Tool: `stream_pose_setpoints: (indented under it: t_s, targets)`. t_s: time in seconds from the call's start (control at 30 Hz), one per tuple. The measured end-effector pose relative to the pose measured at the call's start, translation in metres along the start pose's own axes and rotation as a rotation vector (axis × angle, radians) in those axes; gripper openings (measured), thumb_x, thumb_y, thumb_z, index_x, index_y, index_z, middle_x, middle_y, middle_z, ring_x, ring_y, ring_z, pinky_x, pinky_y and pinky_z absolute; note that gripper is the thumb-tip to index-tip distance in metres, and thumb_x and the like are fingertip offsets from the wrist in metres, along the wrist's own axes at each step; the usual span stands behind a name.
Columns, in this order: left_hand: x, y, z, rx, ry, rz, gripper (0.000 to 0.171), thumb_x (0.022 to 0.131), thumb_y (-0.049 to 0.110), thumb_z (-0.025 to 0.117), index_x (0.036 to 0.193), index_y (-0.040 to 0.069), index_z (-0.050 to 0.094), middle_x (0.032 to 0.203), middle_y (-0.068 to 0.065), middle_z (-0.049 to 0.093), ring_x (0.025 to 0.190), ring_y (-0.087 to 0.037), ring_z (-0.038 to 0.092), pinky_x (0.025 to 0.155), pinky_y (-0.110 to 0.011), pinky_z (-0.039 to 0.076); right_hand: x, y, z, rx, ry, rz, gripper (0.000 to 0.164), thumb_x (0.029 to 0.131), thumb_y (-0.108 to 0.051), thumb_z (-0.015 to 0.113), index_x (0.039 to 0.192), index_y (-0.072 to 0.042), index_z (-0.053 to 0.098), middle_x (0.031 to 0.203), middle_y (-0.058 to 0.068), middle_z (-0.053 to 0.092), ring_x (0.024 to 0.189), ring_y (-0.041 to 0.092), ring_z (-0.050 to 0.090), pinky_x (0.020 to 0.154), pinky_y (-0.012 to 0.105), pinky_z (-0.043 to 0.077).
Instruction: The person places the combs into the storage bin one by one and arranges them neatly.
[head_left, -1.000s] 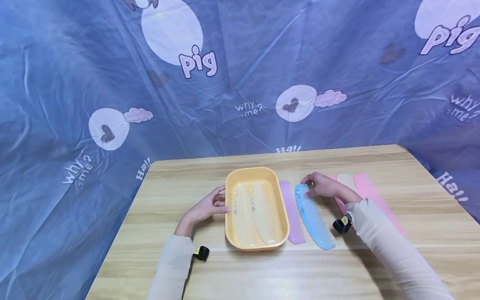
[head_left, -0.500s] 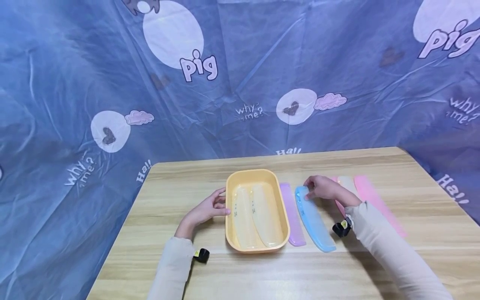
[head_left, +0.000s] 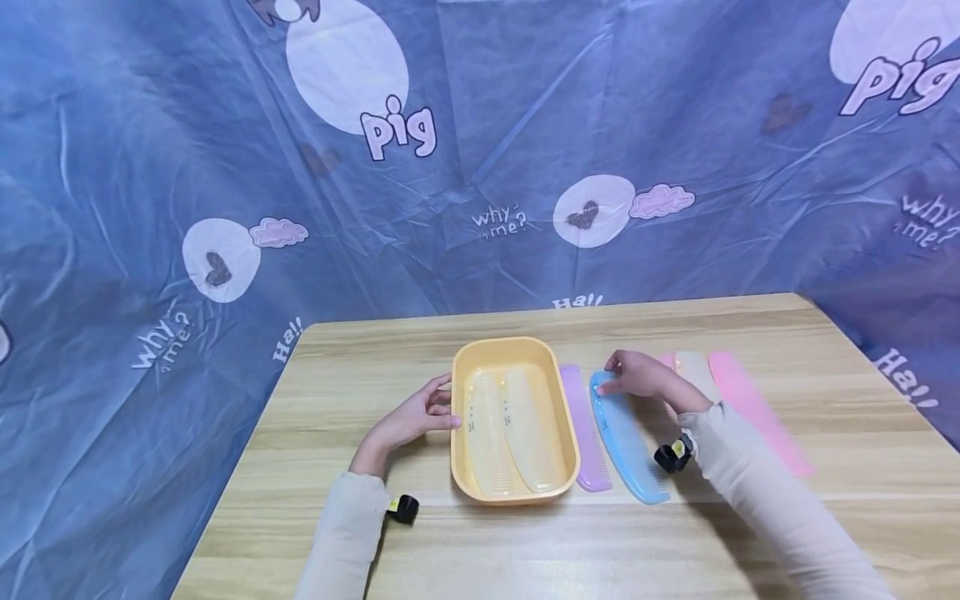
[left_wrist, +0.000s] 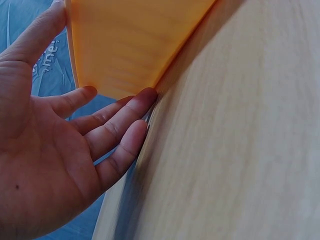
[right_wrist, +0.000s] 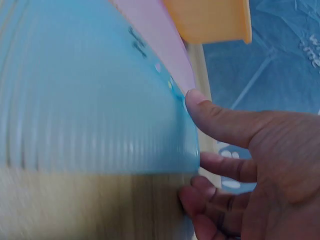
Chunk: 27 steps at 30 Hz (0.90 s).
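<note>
Two combs [head_left: 489, 437] in, the tray [head_left: 513, 500] was touched by the loose left hand [head_left: 412, 419], blue comb [head_left: 624, 442] pinched by the right hand [head_left: 639, 373], others [head_left: 582, 429] left outside.

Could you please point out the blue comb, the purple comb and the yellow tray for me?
Blue comb [head_left: 624, 437]: head view, on the middle of its body.
Purple comb [head_left: 587, 432]: head view, midway along its visible length.
Yellow tray [head_left: 517, 501]: head view, on its near rim.
</note>
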<state>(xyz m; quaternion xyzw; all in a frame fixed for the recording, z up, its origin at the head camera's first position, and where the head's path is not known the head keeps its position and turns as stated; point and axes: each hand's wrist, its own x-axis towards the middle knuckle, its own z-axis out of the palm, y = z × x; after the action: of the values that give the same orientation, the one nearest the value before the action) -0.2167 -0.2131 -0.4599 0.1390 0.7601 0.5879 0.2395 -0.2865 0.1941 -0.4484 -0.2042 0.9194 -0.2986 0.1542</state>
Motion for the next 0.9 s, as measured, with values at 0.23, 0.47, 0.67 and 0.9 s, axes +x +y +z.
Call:
stream_pose_setpoints:
  t_s: [0.23, 0.47, 0.67, 0.9]
  targets:
    - [0.0, 0.0, 0.0, 0.006, -0.002, 0.004, 0.093, 0.085, 0.022, 0.075, 0.155, 0.008, 0.013, 0.148, -0.026, 0.038, 0.124, -0.036, 0.054, 0.106, -0.043, 0.045, 0.004, -0.012, 0.004, -0.077, -0.006, 0.131, 0.055, 0.078, -0.029, 0.077, 0.108, 0.012, 0.056, 0.1, 0.023, 0.064, 0.086, 0.028, 0.058, 0.081, 0.042, 0.052]
    - [-0.001, 0.001, 0.0, -0.009, -0.001, 0.003, 0.093, 0.085, 0.023, 0.075, 0.155, 0.008, 0.014, 0.148, -0.027, 0.038, 0.124, -0.037, 0.053, 0.106, -0.042, 0.045, 0.006, -0.018, 0.006, -0.119, -0.018, 0.186, 0.053, 0.079, -0.027, 0.077, 0.11, 0.011, 0.056, 0.101, 0.02, 0.065, 0.085, 0.026, 0.057, 0.079, 0.039, 0.051]
    - [-0.001, 0.0, 0.0, -0.014, -0.002, -0.005, 0.094, 0.085, 0.022, 0.075, 0.155, 0.009, 0.014, 0.149, -0.026, 0.037, 0.124, -0.036, 0.054, 0.106, -0.041, 0.045, 0.011, -0.021, 0.006, -0.098, -0.033, 0.179, 0.04, 0.078, -0.021, 0.078, 0.098, 0.008, 0.059, 0.083, 0.01, 0.058, 0.074, 0.021, 0.05, 0.067, 0.029, 0.045]
    - [0.0, 0.0, -0.001, 0.018, 0.008, -0.028, 0.094, 0.085, 0.025, 0.075, 0.155, 0.009, 0.013, 0.149, -0.024, 0.037, 0.127, -0.036, 0.051, 0.11, -0.046, 0.041, 0.012, -0.022, 0.006, -0.03, -0.05, 0.163, 0.031, 0.076, -0.017, 0.078, 0.085, 0.003, 0.056, 0.07, 0.001, 0.046, 0.068, 0.016, 0.044, 0.062, 0.024, 0.038]
